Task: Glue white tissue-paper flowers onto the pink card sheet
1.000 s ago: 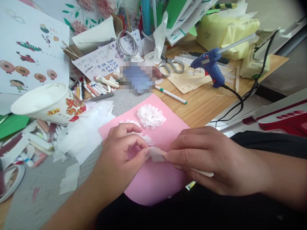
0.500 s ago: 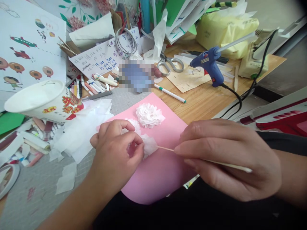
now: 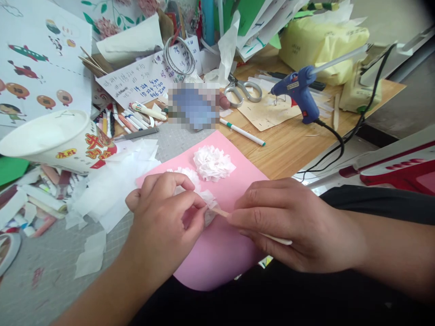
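Note:
My left hand (image 3: 166, 215) pinches a small piece of white tissue paper (image 3: 210, 209) between thumb and fingers, over a pink sheet of paper (image 3: 217, 253). My right hand (image 3: 292, 224) grips a thin wooden stick (image 3: 272, 237) whose tip reaches into the tissue piece; the two hands almost touch. A finished white tissue flower (image 3: 212, 163) lies on the far part of the pink sheet, and a second flower (image 3: 186, 174) is partly hidden behind my left fingers.
Loose white tissue squares (image 3: 112, 185) lie left of the pink sheet. A tipped paper cup (image 3: 54, 140) sits at far left. Behind are pens (image 3: 136, 118), a marker (image 3: 242, 132), scissors (image 3: 243, 90), a blue glue gun (image 3: 299, 90) with its black cable (image 3: 335, 140), and paper stacks.
My right hand has slid left along the stick toward my left hand, so less of the stick shows between them than half a second ago. The tissue piece stays pinched.

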`<state>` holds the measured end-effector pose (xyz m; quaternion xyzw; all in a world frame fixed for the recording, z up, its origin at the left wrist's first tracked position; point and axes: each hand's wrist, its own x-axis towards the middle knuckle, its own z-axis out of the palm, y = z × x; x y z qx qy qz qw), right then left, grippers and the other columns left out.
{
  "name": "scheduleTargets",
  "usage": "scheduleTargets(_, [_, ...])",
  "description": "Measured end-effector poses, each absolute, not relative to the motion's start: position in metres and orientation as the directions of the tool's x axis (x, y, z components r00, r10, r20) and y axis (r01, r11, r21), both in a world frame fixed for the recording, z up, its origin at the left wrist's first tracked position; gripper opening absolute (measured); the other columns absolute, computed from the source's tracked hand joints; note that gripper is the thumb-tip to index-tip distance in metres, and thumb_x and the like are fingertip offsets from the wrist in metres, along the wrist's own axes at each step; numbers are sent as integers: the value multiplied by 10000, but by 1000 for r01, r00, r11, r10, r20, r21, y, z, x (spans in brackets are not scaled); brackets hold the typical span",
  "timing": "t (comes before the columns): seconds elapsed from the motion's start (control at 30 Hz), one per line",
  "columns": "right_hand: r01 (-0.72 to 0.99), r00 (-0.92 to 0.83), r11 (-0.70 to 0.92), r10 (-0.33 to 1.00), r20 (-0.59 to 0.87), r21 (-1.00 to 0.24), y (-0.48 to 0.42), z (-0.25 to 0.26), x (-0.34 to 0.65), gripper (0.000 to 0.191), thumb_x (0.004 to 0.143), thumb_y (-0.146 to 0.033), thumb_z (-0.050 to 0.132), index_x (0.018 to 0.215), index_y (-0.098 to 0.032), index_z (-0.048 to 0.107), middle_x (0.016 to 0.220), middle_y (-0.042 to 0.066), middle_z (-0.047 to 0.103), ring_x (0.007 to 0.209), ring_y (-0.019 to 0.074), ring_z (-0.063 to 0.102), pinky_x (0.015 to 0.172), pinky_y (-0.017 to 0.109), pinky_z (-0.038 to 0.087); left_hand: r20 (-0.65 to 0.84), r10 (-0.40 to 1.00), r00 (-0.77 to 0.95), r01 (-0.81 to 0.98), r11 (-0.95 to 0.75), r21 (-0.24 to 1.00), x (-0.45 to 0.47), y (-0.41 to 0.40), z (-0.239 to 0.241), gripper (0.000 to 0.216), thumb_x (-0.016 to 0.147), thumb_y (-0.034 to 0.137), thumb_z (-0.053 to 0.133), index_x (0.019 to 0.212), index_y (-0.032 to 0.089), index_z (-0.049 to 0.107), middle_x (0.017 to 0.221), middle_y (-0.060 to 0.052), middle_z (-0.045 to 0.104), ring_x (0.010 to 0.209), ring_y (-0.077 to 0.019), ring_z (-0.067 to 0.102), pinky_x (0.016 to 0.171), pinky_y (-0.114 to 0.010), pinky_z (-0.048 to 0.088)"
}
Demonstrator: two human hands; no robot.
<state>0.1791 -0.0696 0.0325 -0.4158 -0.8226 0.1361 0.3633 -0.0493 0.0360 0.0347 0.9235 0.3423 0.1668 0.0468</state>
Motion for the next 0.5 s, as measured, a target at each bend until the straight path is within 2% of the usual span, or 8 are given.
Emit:
scheduleTargets(0.17, [598, -359, 577, 813, 458, -557, -71, 31, 178, 181, 951, -41, 584, 995, -127, 737, 943, 107, 800, 827, 180, 738, 704, 281, 570, 248, 660, 709, 609, -750, 256, -52, 38, 38, 201, 853, 313, 640, 715, 354, 780, 997, -65, 732, 1037, -310, 638, 769, -490, 406])
scheduleTargets(0.3, [575, -334, 548, 835, 437, -607, -71, 30, 180, 206, 973, -40, 571, 1054, -153, 723, 959, 90, 806, 840, 163, 745, 711, 260, 574, 275, 667, 692, 580, -741, 338, -58, 43, 40, 201, 877, 326, 591, 769, 346, 760, 981, -48, 705, 993, -291, 635, 835, -524, 433])
scheduleTargets(0.5, [532, -323, 521, 854, 409, -667, -71, 27, 180, 228, 973, -20, 566, 1063, -161, 722, 994, 111, 812, 885, 178, 765, 737, 266, 601, 290, 649, 703, 568, -758, 321, -64, 51, 38, 216, 878, 301, 560, 798, 359, 752, 1003, -31, 685, 997, -296, 626, 853, -541, 401])
